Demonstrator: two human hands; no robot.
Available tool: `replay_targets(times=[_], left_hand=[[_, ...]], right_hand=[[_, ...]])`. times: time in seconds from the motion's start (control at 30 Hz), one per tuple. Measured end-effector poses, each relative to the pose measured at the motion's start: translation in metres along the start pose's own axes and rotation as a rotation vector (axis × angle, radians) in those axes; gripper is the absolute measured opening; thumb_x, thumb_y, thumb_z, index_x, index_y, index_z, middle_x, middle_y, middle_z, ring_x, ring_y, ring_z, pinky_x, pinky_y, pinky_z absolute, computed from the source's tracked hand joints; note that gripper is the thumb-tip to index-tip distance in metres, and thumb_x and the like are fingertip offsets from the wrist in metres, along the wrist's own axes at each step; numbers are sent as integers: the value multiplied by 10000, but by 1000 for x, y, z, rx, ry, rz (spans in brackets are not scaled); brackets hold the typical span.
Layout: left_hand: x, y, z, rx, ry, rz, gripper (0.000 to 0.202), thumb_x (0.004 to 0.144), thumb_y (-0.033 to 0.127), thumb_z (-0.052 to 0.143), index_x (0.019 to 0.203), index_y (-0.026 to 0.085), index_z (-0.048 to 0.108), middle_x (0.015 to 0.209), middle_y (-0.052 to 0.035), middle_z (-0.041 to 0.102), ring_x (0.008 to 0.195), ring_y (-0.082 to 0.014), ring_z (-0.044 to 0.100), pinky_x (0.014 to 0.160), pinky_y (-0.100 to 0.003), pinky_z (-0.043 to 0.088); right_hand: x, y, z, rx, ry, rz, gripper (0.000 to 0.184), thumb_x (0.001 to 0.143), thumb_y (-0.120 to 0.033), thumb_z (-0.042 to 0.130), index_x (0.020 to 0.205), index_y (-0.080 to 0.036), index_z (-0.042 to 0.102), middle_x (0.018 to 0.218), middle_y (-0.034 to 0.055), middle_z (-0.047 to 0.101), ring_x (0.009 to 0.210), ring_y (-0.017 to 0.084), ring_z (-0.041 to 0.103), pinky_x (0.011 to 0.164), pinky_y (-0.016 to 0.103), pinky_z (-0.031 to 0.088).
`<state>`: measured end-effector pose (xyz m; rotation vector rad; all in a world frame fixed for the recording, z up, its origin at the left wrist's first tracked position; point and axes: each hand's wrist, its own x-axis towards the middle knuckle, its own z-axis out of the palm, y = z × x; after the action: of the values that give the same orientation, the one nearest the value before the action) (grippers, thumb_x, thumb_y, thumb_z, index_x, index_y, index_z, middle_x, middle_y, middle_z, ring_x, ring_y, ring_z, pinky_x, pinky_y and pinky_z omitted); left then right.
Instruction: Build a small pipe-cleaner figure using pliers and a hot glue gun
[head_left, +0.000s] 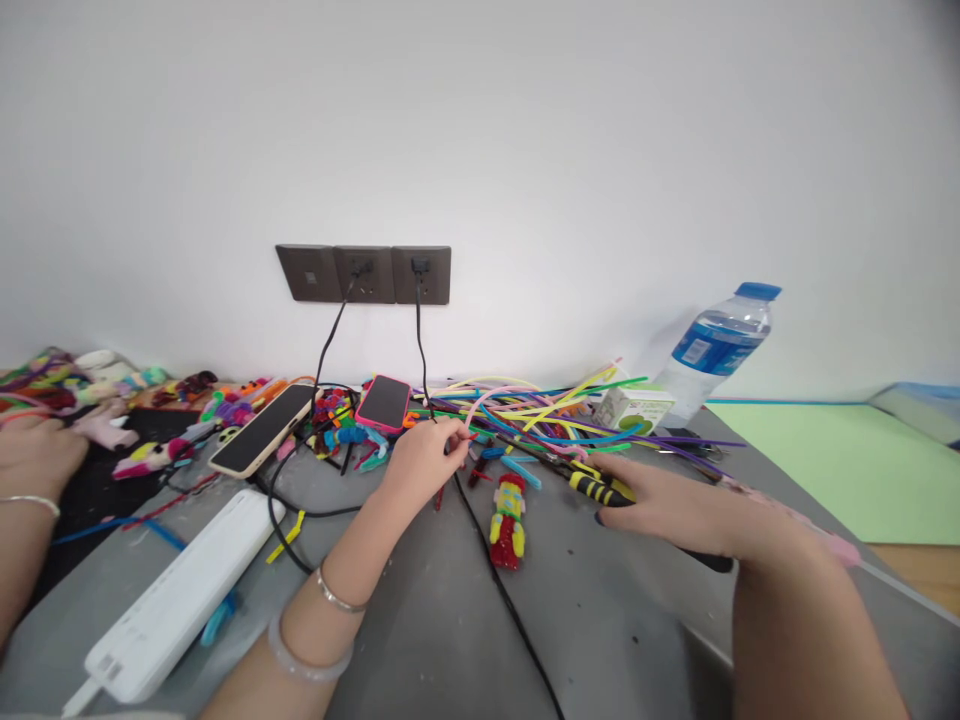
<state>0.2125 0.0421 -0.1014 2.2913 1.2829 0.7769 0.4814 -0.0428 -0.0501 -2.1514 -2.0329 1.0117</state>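
Note:
My left hand [426,462] is closed in a pinch on a pink pipe cleaner [491,397] at the near edge of a pile of coloured pipe cleaners [540,415]. My right hand [675,510] lies over the black-and-yellow handles of pliers [596,488], fingers stretched forward on them. A small red-and-yellow pipe-cleaner figure [509,520] lies on the grey table [592,600] between my hands. A black cable [487,555] runs under my left hand.
Two phones [262,428] [384,402] charge from wall sockets [364,273]. A white power strip [180,590] lies at the near left. Another person's hand [34,455] rests at far left among colourful craft figures. A water bottle [716,345] and small green-white box [637,408] stand at the right.

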Motion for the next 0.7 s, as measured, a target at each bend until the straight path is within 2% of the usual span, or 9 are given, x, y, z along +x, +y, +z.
replay_targets(times=[0.07, 0.17, 0.23, 0.33, 0.57, 0.7], left_hand=[[0, 0, 0, 24, 25, -10, 128, 822, 174, 574, 848, 232, 685, 673, 14, 670, 647, -166, 614, 593, -257, 403], [1, 0, 0, 36, 32, -14, 115, 829, 192, 569, 840, 226, 678, 588, 37, 568, 566, -147, 540, 555, -249, 353], [2, 0, 0, 29, 24, -22, 107, 831, 193, 566, 834, 222, 669, 561, 49, 515, 540, -138, 503, 543, -245, 328], [2, 1, 1, 23, 18, -38, 103, 823, 179, 570, 828, 217, 666, 556, 56, 485, 534, -129, 475, 543, -240, 310], [2, 3, 4, 62, -4, -71, 128, 825, 186, 585, 870, 218, 701, 565, 48, 508, 536, -135, 480, 552, -245, 299], [3, 3, 6, 84, -37, -89, 165, 833, 197, 578, 897, 212, 728, 579, 33, 527, 553, -145, 496, 553, -250, 301]], right_hand=[[5, 1, 2, -10, 56, 18, 745, 733, -368, 585, 1440, -168, 461, 1360, 129, 620, 1217, 383, 574, 948, 420, 471], [13, -1, 5, -134, 195, 92, 639, 758, -414, 560, 1320, -111, 526, 1136, 182, 701, 1036, 393, 644, 824, 427, 482], [20, -3, 8, -267, 314, 168, 625, 770, -474, 542, 1265, -92, 538, 1136, 216, 677, 1059, 417, 621, 848, 466, 455], [28, -6, 13, -372, 444, 290, 647, 783, -535, 522, 1252, -90, 528, 1242, 241, 608, 1178, 436, 552, 927, 514, 404], [42, -16, 23, -335, 413, 341, 684, 771, -556, 565, 1235, -56, 522, 1265, 265, 563, 1209, 449, 507, 964, 527, 367], [44, -22, 26, -324, 398, 346, 658, 784, -518, 586, 1243, -50, 532, 1291, 269, 544, 1232, 452, 485, 980, 541, 352]])
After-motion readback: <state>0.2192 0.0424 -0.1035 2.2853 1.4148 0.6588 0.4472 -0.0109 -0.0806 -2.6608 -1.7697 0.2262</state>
